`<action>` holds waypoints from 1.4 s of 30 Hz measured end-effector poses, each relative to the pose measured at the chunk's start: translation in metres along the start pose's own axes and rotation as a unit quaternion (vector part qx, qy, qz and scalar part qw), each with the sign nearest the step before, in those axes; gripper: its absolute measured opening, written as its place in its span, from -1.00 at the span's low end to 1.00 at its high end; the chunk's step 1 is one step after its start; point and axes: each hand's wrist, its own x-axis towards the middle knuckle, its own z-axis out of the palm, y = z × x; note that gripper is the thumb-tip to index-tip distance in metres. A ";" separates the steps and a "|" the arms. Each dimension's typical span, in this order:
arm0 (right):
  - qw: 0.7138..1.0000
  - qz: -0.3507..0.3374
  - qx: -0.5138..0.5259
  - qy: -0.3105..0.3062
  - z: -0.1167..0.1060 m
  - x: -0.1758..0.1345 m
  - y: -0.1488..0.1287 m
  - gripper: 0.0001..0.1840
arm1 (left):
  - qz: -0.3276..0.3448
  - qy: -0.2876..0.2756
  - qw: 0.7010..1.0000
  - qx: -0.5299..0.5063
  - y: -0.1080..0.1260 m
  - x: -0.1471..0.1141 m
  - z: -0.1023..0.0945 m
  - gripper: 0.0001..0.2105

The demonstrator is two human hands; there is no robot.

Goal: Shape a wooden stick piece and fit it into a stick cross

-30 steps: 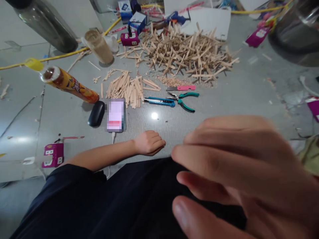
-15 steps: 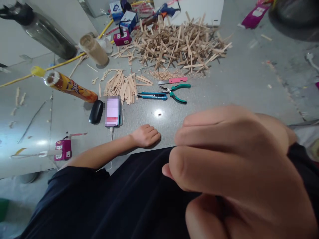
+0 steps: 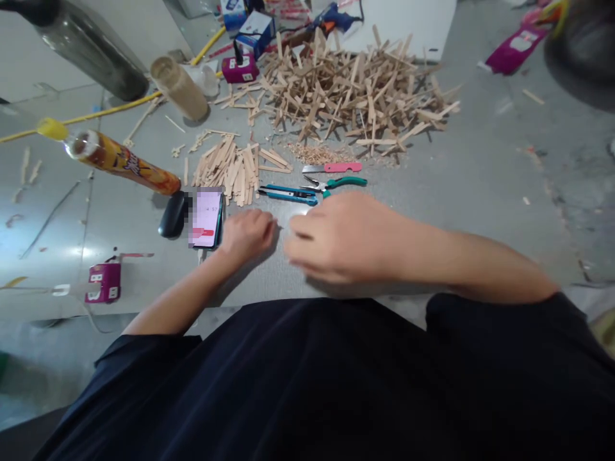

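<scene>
My left hand [image 3: 250,232] is curled into a loose fist above the grey table, just right of a phone [image 3: 207,218]. No object shows in it. Facing it, my right hand [image 3: 336,240] has its fingers bent inward, slightly blurred, with nothing visible in them. A small gap separates the two hands. Beyond them lie a blue box cutter [image 3: 289,194], pliers with green handles [image 3: 343,182], partly covered by my right hand, and a pink-handled knife [image 3: 339,168]. Behind the phone is a heap of pale wooden sticks [image 3: 229,168].
A large pile of wooden sticks [image 3: 355,96] fills the back, with wood crumbs [image 3: 319,153] before it. To the left are an orange-labelled bottle [image 3: 129,165], a black case [image 3: 173,215], a beige jar [image 3: 180,89] and a dark bottle [image 3: 100,57]. A glue gun [image 3: 339,18] lies behind.
My right hand has dropped from close before the camera to over the table. My left hand has lifted from its resting place and moved forward and left. The view has shifted slightly.
</scene>
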 end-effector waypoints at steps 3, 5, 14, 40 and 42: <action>0.989 0.124 -0.042 -0.068 0.042 0.009 0.052 -0.65 | -0.133 0.047 0.989 0.043 -0.032 0.035 -0.010 -0.61; 0.983 0.165 -0.029 -0.077 0.064 0.014 0.076 -0.61 | -0.186 0.039 0.980 0.065 -0.052 0.057 -0.020 -0.63; 0.976 0.201 0.010 -0.086 0.097 0.039 0.094 -0.55 | -0.259 -0.054 0.962 0.064 -0.061 0.082 -0.029 -0.66; 0.728 0.301 0.558 0.259 0.112 -0.022 0.102 -0.49 | 0.041 -0.016 0.992 0.115 -0.030 -0.002 -0.009 -0.72; 0.706 0.265 0.626 0.201 0.110 -0.025 0.093 -0.35 | 0.179 0.006 0.974 0.136 -0.018 -0.020 0.006 -0.67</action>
